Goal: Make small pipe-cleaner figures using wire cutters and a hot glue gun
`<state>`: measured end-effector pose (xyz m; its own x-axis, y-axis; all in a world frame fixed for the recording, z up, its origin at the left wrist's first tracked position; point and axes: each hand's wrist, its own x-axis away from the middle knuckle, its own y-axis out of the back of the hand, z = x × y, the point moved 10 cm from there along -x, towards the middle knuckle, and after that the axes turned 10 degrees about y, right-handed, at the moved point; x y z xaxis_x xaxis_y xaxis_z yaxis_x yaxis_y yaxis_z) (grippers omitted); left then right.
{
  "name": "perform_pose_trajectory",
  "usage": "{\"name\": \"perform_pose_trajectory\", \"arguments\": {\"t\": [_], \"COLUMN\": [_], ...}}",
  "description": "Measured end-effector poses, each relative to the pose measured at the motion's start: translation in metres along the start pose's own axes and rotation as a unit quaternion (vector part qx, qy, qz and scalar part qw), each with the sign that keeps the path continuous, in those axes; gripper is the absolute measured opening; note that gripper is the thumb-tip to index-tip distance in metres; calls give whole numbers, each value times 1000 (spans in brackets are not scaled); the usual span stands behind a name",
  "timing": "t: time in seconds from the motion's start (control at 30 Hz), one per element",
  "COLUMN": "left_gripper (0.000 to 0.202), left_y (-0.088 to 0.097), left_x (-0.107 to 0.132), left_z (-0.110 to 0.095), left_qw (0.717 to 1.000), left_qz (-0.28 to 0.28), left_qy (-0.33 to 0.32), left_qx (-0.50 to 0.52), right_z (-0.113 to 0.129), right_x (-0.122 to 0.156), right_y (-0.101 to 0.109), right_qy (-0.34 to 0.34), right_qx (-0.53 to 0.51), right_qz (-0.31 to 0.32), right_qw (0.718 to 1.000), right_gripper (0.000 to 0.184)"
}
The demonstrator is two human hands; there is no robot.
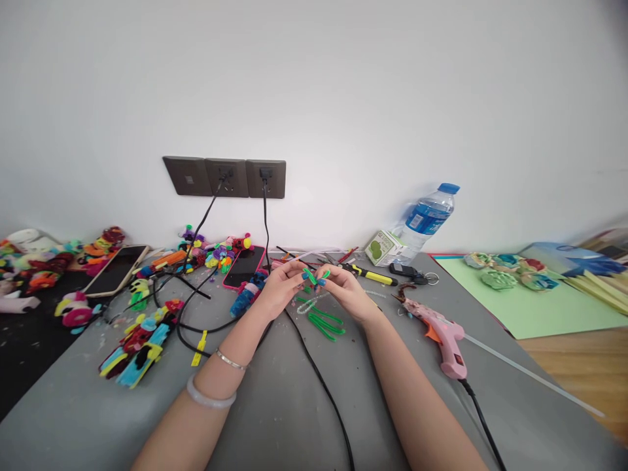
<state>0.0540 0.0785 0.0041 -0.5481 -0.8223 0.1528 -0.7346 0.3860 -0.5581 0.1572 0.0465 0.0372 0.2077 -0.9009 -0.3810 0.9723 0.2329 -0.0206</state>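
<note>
My left hand (pixel 280 282) and my right hand (pixel 345 288) meet above the grey table (pixel 275 405), fingers pinched together on a small green and blue pipe-cleaner piece (pixel 314 277). Both hands are closed on it. Below them on the table lie bent green pipe cleaners (pixel 324 322) and a strand of white beads (pixel 307 304). A bangle and a thin bracelet sit on my left wrist.
A pink glue gun (pixel 444 335) with a black cord lies right of my hands. Two phones (pixel 244 265) (pixel 115 269), black cables, colourful pipe-cleaner figures (pixel 135 350), a yellow-handled tool (pixel 370 275), a water bottle (pixel 424 219), a small box (pixel 383 247) and green paper (pixel 549 301) surround them. Wall sockets (pixel 226 176) sit behind.
</note>
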Motion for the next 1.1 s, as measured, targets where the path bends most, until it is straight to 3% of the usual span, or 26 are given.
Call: {"name": "perform_pose_trajectory", "arguments": {"t": [0.23, 0.4, 0.6, 0.83, 0.97, 1.1], "left_gripper": [33, 33, 30, 28, 33, 21], "left_y": [12, 3, 6, 7, 2, -8], "left_x": [-2, -3, -2, -2, 0, 4], "left_z": [-6, 4, 3, 1, -9, -16], "left_qw": [999, 999, 998, 996, 981, 957], "left_qz": [-49, -18, -40, -50, -49, -33], "left_qy": [-20, 11, 3, 7, -49, -96], "left_qx": [-1, -30, -55, -75, -181, -270], "right_z": [7, 6, 0, 5, 7, 1], "right_x": [-3, -5, -4, -4, -2, -2], "right_y": [25, 13, 7, 24, 37, 36], "right_qy": [61, 60, 46, 66, 76, 64], "right_qx": [29, 63, 59, 58, 71, 42], "right_qz": [-113, -67, -49, -112, -159, -150], "right_qw": [991, 994, 996, 990, 982, 986], "right_gripper": [25, 24, 21, 22, 22, 21]}}
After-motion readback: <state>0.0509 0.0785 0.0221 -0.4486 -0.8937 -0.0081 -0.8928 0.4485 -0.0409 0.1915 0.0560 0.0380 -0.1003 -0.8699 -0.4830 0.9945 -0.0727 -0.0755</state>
